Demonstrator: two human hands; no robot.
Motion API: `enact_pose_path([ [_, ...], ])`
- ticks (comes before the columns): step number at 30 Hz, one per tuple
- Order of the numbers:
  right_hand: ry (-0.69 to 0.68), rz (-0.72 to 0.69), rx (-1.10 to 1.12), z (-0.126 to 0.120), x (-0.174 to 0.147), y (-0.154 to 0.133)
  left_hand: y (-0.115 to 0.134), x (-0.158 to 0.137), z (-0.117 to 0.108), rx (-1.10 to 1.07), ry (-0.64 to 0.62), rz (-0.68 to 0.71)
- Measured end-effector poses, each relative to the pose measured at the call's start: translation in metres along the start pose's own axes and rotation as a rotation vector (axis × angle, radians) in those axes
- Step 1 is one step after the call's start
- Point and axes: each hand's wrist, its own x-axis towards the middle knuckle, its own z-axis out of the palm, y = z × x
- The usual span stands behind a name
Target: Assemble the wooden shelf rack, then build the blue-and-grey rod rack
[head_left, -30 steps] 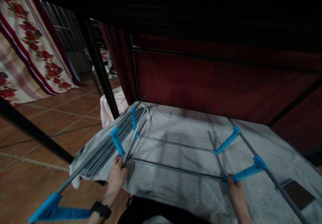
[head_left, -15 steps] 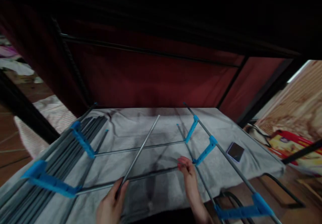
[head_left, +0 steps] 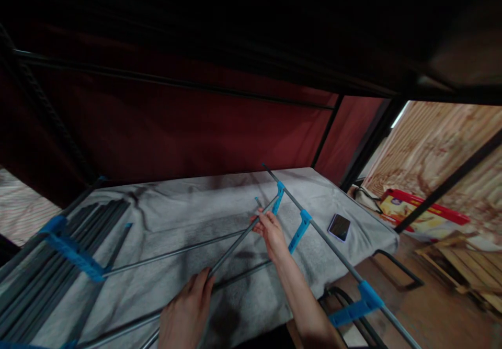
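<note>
Both hands grip one loose grey metal tube point(head_left: 232, 248), tilted up and to the right. My left hand point(head_left: 187, 307) is closed round its lower part. My right hand point(head_left: 270, 231) has its fingers closed on the upper part, whose far end reaches the blue plastic bracket point(head_left: 278, 197) at the back right. Beneath lies a frame of grey tubes joined by blue brackets. A nearer bracket point(head_left: 300, 231) sits beside my right forearm, and another bracket point(head_left: 74, 255) is at the left. Two crossbars span the frame; the rear crossbar point(head_left: 172, 253) passes behind my hands.
Several loose grey tubes point(head_left: 58, 270) lie side by side at the left on the grey sheet point(head_left: 188, 197). A phone point(head_left: 339, 227) rests at the right. Dark posts and a bar point(head_left: 176, 81) surround the bed. A red and yellow box point(head_left: 423, 210) and wooden crate point(head_left: 466, 265) stand beyond.
My right hand has moved onto the tube, which now leans further right with its end at the back bracket. My left hand still holds it. The view has turned to the right.
</note>
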Motion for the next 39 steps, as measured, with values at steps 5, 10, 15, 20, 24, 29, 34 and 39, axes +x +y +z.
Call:
enact_pose_path([
  [5, -0.018, 0.010, -0.006, -0.004, 0.018, -0.006, 0.013, 0.013, -0.009, 0.097, 0.051, 0.032],
  [10, -0.006, 0.061, 0.008, -0.004, 0.029, -0.006, 0.013, 0.026, -0.013, 0.150, 0.105, 0.053],
  [15, -0.007, 0.061, -0.016, -0.005, 0.034, -0.006, 0.008, 0.035, -0.013, 0.162, 0.149, 0.073],
  [20, -0.001, 0.066, -0.022, -0.007, 0.038, -0.006, 0.006, 0.041, -0.011, 0.174, 0.187, 0.100],
  [24, -0.013, 0.071, -0.022, -0.006, 0.044, -0.010, 0.006, 0.048, -0.011, 0.197, 0.216, 0.121],
  [29, -0.015, 0.084, 0.002, -0.003, 0.048, -0.014, 0.004, 0.059, -0.013, 0.249, 0.303, 0.194],
  [34, -0.015, 0.100, 0.016, -0.003, 0.051, -0.014, 0.001, 0.064, -0.014, 0.277, 0.361, 0.246],
  [39, -0.035, 0.092, 0.008, -0.003, 0.057, -0.014, -0.001, 0.068, -0.016, 0.305, 0.388, 0.266],
])
